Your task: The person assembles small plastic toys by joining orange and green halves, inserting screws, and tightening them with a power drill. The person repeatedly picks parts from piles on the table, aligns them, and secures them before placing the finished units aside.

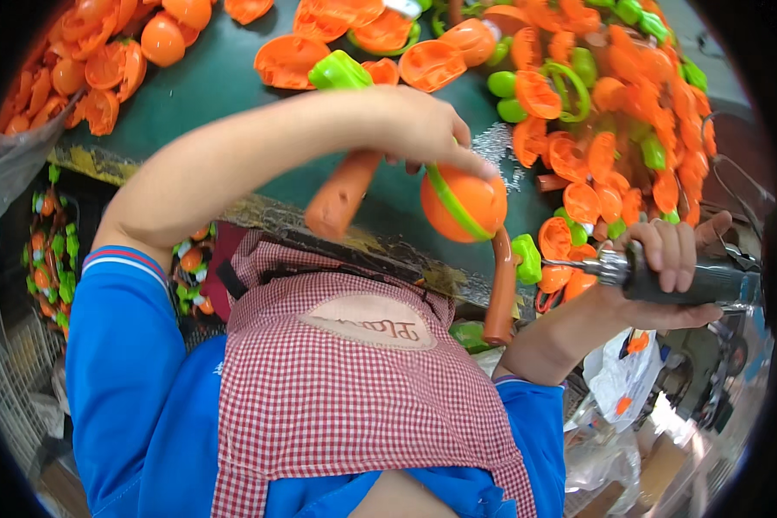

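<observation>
My left hand point(427, 129) grips an orange plastic ball point(479, 207) with a lime-green band round it, over the bench's near edge. A thick brown tube point(341, 198) sticks out to its left, and a thinner curved brown tube point(502, 289) hangs at its right. A small lime-green block point(527, 258) sits beside the curved tube. My right hand point(669, 255) is closed round a dark electric screwdriver point(699, 283), held level with its bit pointing left at the green block. Whether the bit touches it, I cannot tell. Part of my left fingers is hidden behind the ball.
The dark green bench top point(207, 104) has a worn near edge. Orange shells point(609, 147) and green parts are heaped at the right; more orange shells point(104, 65) pile up far left. Small metal screws point(496, 142) lie behind the ball. Crates with coloured parts point(52, 259) stand below left.
</observation>
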Available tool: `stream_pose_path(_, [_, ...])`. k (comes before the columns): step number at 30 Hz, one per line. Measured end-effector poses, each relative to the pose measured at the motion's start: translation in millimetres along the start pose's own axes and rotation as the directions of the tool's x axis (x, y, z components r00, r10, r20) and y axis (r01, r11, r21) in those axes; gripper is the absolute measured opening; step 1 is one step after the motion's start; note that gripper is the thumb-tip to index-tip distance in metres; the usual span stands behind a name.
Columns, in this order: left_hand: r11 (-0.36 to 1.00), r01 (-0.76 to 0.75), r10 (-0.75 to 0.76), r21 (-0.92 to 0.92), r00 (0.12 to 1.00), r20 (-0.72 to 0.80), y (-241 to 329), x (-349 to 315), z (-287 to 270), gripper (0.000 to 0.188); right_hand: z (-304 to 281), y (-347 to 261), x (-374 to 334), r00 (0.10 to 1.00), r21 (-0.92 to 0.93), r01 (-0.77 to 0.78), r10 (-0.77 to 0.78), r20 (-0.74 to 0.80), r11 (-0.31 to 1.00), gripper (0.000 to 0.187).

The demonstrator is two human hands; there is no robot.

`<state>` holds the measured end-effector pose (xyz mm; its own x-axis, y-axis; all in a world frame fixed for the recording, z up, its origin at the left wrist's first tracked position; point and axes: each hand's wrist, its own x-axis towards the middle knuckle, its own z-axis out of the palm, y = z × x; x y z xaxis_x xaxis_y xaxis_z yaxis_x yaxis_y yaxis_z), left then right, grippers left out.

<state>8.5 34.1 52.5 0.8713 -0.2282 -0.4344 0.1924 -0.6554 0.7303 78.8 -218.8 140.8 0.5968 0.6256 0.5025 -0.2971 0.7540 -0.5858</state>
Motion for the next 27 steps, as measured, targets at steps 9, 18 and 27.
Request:
stream_pose_path(9, [0.961, -0.082, 0.210, 0.266, 0.839, -0.502, -13, -101, -48, 0.061, -27, -37, -63, 0.935, -0.347, 0.145, -0.243, -0.258, 0.927, 0.088])
stream_pose_path(18, [0.636, 0.763, -0.722, -0.116, 0.535, -0.438, -222, -430, 99, 0.045, -100, -10, -110, 0.779, -0.546, -0.128, -0.257, -0.572, 0.828, 0.065])
stream_pose_path(27, [0.903, 0.285, 0.165, 0.321, 0.460, -0.872, -213, -272, 71, 0.021, -145, -15, -131, 0.748, -0.699, -0.187, -0.362, -0.557, 0.690, 0.043])
